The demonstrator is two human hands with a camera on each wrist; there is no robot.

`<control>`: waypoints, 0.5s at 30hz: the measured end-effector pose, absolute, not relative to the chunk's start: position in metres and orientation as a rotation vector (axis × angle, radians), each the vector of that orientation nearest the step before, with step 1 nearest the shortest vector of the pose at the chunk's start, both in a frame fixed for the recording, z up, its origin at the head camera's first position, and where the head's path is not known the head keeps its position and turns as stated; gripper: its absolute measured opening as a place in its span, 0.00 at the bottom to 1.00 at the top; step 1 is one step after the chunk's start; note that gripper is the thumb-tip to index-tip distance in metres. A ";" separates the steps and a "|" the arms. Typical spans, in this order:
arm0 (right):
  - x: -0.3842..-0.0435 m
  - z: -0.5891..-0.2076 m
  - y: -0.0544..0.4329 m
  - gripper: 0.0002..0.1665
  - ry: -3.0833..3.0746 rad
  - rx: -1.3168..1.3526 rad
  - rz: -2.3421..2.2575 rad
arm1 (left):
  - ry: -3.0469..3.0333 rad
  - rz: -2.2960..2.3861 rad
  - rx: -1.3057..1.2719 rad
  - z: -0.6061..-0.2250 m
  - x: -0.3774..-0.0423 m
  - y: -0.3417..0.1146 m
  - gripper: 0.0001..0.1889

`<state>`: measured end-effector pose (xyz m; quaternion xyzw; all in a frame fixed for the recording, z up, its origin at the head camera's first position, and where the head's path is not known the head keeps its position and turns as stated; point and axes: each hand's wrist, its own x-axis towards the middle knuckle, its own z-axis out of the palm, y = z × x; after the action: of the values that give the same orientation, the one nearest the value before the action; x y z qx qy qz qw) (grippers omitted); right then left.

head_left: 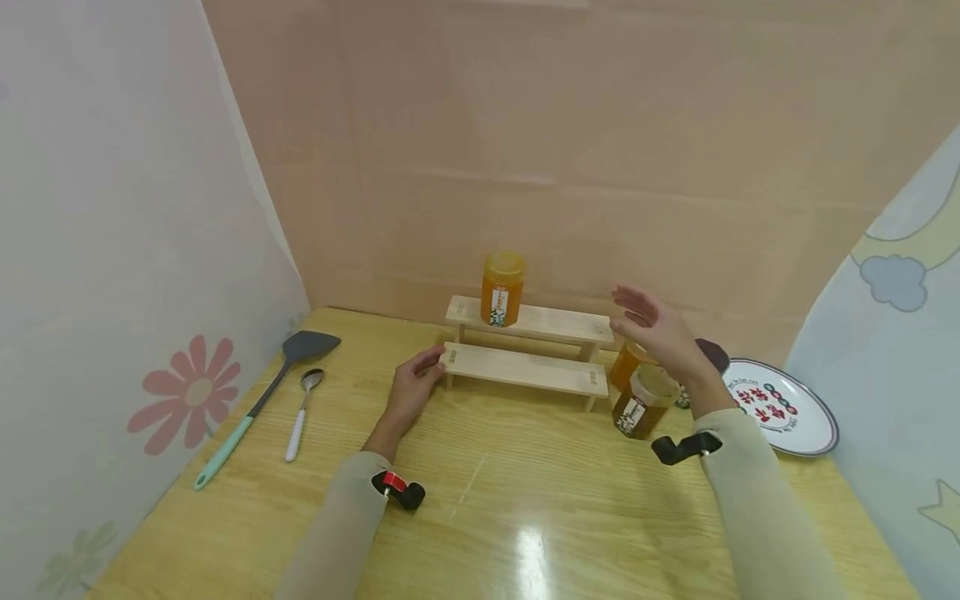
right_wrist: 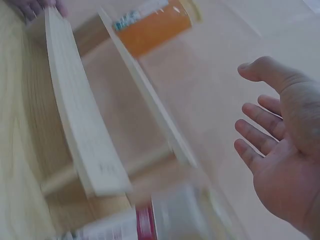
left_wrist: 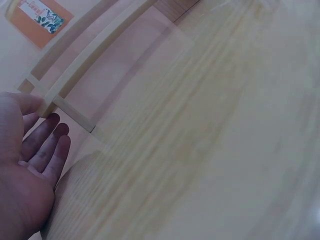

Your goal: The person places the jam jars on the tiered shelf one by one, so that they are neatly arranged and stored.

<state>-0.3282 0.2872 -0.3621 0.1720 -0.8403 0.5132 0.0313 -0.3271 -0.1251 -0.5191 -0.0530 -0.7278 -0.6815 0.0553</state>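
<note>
This looks like a makeshift tabletop booth with a kitchen flavour, a light wood-grain table (head_left: pixel 480 500) boxed in by a creased pinkish-tan backing sheet (head_left: pixel 600 150) and pale side panels, the left one (head_left: pixel 112 208) printed with a pink flower (head_left: pixel 198 392) and the right one (head_left: pixel 862 350) with a cloud (head_left: pixel 894 282) and a star (head_left: pixel 943 507). The kitchen side shows in the spatula (head_left: pixel 270 390), the spoon (head_left: pixel 297 429), the white plate (head_left: pixel 813 425) with red lettering, and the labelled amber jars (head_left: pixel 503 289) on and beside a small two-tier wooden rack (head_left: pixel 525 367).
</note>
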 end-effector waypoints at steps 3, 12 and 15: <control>-0.317 -0.367 0.310 0.41 -2.614 0.413 1.527 | -2.209 -2.065 -0.167 -0.519 -0.328 -0.126 0.19; -0.298 -0.386 0.365 0.42 -2.647 0.166 1.363 | -2.228 -2.044 -0.153 -0.517 -0.323 -0.135 0.19; -0.297 -0.394 0.377 0.43 -2.602 0.116 1.444 | -2.210 -2.048 -0.140 -0.517 -0.322 -0.139 0.19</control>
<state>-0.2973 0.3766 -0.3942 0.0388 -0.8707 0.4834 0.0817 -0.3221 -0.1389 -0.5172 -0.0462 -0.7313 -0.6777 0.0625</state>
